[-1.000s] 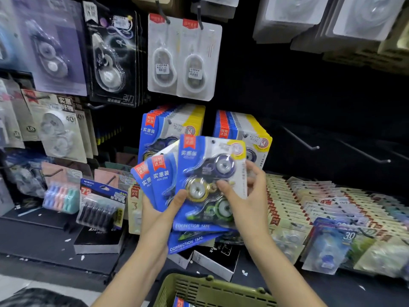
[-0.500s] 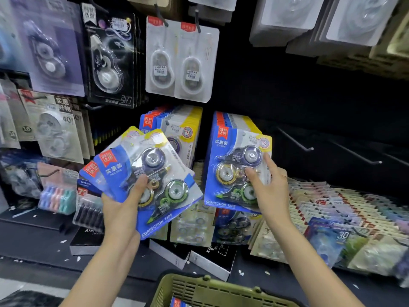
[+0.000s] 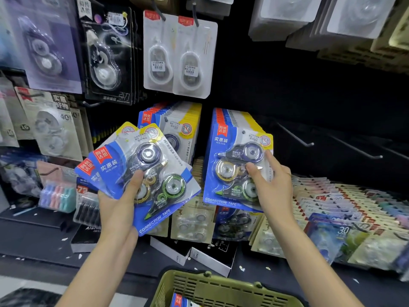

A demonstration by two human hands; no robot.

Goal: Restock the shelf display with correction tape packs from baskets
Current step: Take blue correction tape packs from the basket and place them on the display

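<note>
Blue-and-yellow correction tape packs (image 3: 152, 173) with three dispensers each, fanned in left hand (image 3: 117, 209) left of the hanging stack (image 3: 238, 138), whose front pack (image 3: 234, 171) right hand (image 3: 271, 182) pinches, above green basket (image 3: 221, 286).

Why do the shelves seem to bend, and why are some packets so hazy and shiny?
Head view: the wide-angle lens bows the edges, so the hooks splay outward; the far-left packets are soft and washed pale, while the pack under the right hand is sharp; overhead light glints off the blisters of the packs in the left hand.
</note>
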